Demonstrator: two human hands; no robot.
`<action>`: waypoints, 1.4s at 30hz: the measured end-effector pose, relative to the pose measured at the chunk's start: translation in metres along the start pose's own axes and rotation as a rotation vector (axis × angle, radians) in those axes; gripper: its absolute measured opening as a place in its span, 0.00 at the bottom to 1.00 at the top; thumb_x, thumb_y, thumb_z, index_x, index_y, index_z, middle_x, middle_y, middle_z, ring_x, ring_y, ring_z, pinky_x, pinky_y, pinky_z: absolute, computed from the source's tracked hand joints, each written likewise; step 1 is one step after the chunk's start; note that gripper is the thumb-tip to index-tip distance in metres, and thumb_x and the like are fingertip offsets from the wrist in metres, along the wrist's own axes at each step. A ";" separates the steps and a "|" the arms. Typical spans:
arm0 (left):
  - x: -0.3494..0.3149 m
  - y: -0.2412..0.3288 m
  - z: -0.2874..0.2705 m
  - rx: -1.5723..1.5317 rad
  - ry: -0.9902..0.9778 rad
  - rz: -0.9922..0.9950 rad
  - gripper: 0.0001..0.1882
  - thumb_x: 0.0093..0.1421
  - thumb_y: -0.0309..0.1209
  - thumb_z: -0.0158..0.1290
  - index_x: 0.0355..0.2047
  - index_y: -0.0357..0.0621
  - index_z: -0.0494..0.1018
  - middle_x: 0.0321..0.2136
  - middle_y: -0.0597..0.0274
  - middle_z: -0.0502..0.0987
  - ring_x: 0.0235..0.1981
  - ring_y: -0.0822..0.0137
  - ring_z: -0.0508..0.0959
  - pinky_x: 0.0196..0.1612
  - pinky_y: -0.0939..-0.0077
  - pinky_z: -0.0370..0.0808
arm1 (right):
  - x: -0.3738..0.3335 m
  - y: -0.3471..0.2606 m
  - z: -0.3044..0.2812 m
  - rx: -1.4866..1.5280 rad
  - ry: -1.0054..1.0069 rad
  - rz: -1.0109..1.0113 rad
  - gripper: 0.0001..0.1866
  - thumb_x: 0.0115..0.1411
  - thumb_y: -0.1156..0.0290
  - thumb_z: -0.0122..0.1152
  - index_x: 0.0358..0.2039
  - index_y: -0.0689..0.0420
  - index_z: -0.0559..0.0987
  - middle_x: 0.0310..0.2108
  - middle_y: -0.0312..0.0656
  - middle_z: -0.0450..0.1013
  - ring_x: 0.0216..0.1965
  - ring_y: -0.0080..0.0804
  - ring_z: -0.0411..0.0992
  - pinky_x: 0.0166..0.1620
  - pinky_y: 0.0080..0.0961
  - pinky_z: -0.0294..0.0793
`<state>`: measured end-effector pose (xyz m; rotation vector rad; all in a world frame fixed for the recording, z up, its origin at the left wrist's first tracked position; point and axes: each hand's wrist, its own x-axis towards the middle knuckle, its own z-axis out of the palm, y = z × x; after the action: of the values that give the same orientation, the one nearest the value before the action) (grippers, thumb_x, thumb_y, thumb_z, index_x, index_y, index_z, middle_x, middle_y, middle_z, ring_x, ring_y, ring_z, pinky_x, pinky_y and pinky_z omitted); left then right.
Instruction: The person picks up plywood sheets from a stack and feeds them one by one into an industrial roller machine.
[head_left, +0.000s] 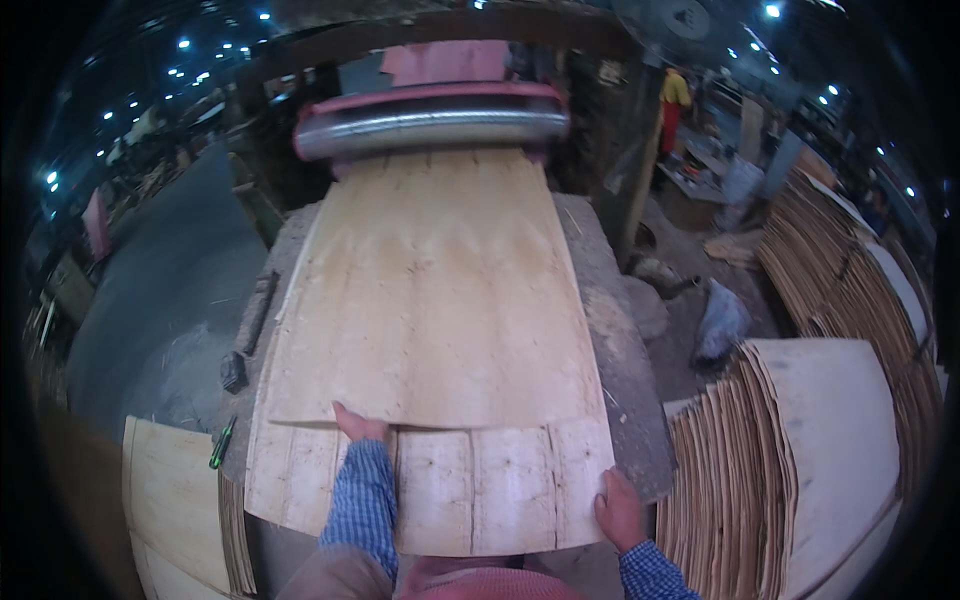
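A broad pale wood veneer sheet point(440, 300) slopes up and away from me, its far end at a shiny metal roller point(440, 122). Beneath it lies a second veneer sheet point(500, 490) with darker lengthwise lines, showing along the near side. My left hand point(358, 424) is closed at the near edge of the upper sheet, left of the middle; most of its fingers are hidden. At the near right corner, my right hand point(620, 508) grips the side edge of the lower sheet, thumb on top.
The sheets rest on a dusty grey table point(625, 400). A green cutter knife point(222, 445) lies at its left edge, near a dark lump point(233, 372). Stacked veneer point(730, 480) stands on the right, with another stack point(175, 500) at lower left. A person point(673, 105) stands far right.
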<state>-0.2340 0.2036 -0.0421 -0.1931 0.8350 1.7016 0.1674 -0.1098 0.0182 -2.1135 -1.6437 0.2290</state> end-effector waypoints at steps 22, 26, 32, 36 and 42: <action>-0.079 -0.002 -0.089 2.007 -0.528 1.031 0.38 0.55 0.48 0.56 0.60 0.37 0.62 0.63 0.39 0.58 0.65 0.41 0.56 0.65 0.48 0.51 | -0.018 0.064 0.062 0.825 -0.230 0.551 0.18 0.60 0.69 0.56 0.48 0.66 0.74 0.41 0.44 0.77 0.42 0.29 0.74 0.47 0.28 0.71; -0.130 -0.011 -0.121 1.939 -0.584 0.954 0.37 0.56 0.46 0.55 0.61 0.38 0.61 0.64 0.40 0.57 0.66 0.41 0.54 0.65 0.48 0.50 | -0.009 0.066 0.046 0.963 -0.297 0.606 0.18 0.59 0.72 0.53 0.49 0.67 0.74 0.43 0.44 0.76 0.42 0.30 0.74 0.47 0.28 0.72; -0.234 0.004 -0.177 1.362 -0.441 0.408 0.25 0.64 0.46 0.48 0.52 0.39 0.69 0.51 0.42 0.73 0.55 0.49 0.72 0.58 0.55 0.66 | 0.037 -0.005 -0.048 1.071 -0.402 0.468 0.24 0.49 0.81 0.49 0.49 0.68 0.74 0.41 0.43 0.76 0.40 0.30 0.75 0.45 0.25 0.74; -0.282 0.058 -0.215 0.575 0.019 -0.313 0.33 0.65 0.60 0.41 0.47 0.41 0.71 0.44 0.48 0.79 0.44 0.54 0.80 0.49 0.60 0.75 | 0.072 -0.098 -0.110 1.251 -0.322 0.230 0.25 0.47 0.82 0.47 0.49 0.69 0.73 0.40 0.43 0.76 0.40 0.29 0.75 0.43 0.24 0.74; -0.293 0.089 -0.150 0.126 -0.087 -0.211 0.32 0.65 0.59 0.41 0.54 0.45 0.68 0.48 0.53 0.78 0.41 0.57 0.82 0.37 0.65 0.79 | 0.024 -0.034 -0.096 1.473 -0.382 0.426 0.27 0.47 0.84 0.45 0.51 0.70 0.72 0.44 0.48 0.76 0.46 0.37 0.75 0.52 0.31 0.74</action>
<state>-0.2664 -0.1254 0.0427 -0.1161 0.8250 1.4451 0.1826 -0.1045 0.1218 -1.1610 -0.6068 1.4874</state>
